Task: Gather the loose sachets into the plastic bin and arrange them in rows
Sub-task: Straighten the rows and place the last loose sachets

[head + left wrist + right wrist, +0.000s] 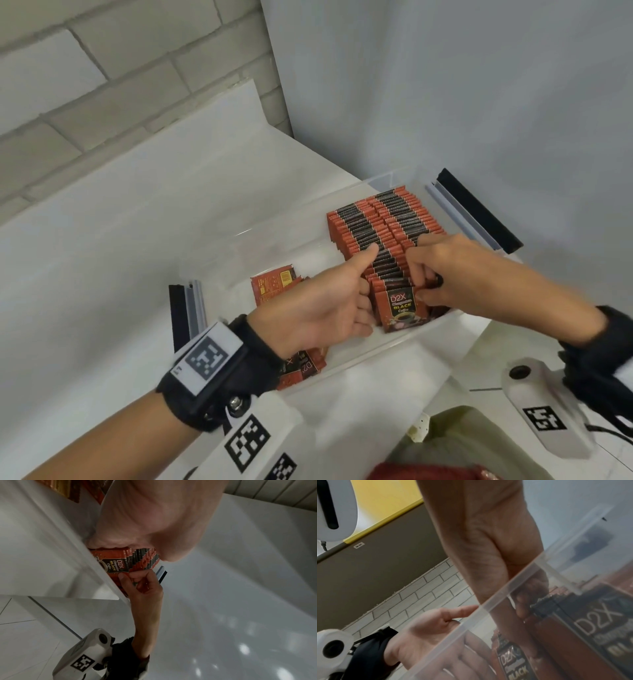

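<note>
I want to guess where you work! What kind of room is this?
Probably a plain workroom or stockroom: a grey brick wall, a white tabletop, and a clear plastic bin filled with rows of red-and-black coffee sachets.

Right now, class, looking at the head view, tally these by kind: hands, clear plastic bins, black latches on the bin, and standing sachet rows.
hands: 2 (left hand, right hand)
clear plastic bin: 1
black latches: 2 ()
standing sachet rows: 2 ()
Total: 7
</note>
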